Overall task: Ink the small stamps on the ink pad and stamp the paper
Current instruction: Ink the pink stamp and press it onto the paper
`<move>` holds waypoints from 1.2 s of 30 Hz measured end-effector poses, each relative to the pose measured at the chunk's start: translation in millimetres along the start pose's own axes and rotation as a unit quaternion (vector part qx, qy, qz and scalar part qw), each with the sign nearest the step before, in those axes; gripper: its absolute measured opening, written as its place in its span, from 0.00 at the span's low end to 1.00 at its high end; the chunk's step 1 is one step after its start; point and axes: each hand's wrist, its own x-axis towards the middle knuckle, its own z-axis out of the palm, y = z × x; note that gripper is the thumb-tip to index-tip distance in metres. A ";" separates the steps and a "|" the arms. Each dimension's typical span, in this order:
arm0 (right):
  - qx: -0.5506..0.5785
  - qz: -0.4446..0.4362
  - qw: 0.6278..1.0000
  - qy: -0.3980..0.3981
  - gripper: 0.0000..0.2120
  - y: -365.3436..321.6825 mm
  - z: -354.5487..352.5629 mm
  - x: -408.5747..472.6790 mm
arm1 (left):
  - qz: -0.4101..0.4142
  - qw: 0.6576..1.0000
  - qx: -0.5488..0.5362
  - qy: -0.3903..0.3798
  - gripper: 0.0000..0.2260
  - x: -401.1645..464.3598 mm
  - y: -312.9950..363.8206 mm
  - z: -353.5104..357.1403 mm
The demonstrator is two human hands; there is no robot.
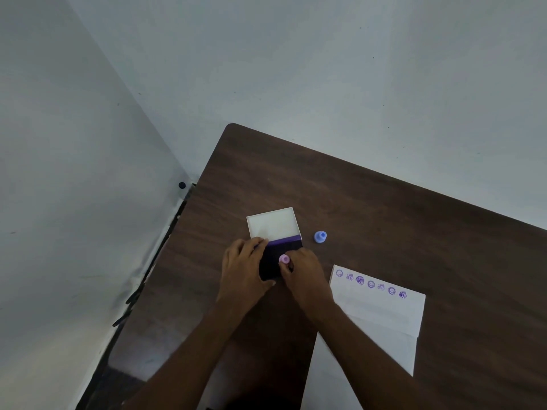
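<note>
An ink pad [273, 255] lies open on the dark wooden table [384, 220], its dark purple pad toward me and its white lid [272, 224] folded back. My left hand [244, 267] grips the pad's left edge. My right hand [305, 273] pinches a small pink stamp [284, 259] that stands on the pad surface. A small blue stamp [320, 237] stands upright on the table, right of the lid. To the right lies the white paper [381, 315], with a row of several purple stamp marks [371, 284] along its far edge.
The table's far left corner [232, 125] meets grey walls. Its left edge [165, 255] runs close along a wall. Bare tabletop stretches behind and to the right of the ink pad.
</note>
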 end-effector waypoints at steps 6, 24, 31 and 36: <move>-0.024 0.011 0.999 -0.025 0.15 -4.6 -2.3 4.2 | -0.004 1.000 -0.001 0.002 0.41 -0.9 -0.2 -1.8; -0.048 0.049 0.993 -0.093 0.17 -15.7 -13.7 9.0 | -0.010 1.000 -0.001 0.001 0.42 -0.1 3.8 -2.2; -0.001 0.064 0.995 -0.077 0.18 -16.5 -18.4 2.1 | -0.017 1.000 -0.018 -0.011 0.45 2.6 14.2 -3.1; 0.056 0.085 0.994 -0.040 0.21 0.6 -20.2 -18.7 | 0.015 0.998 -0.058 0.006 0.38 3.8 33.2 -4.7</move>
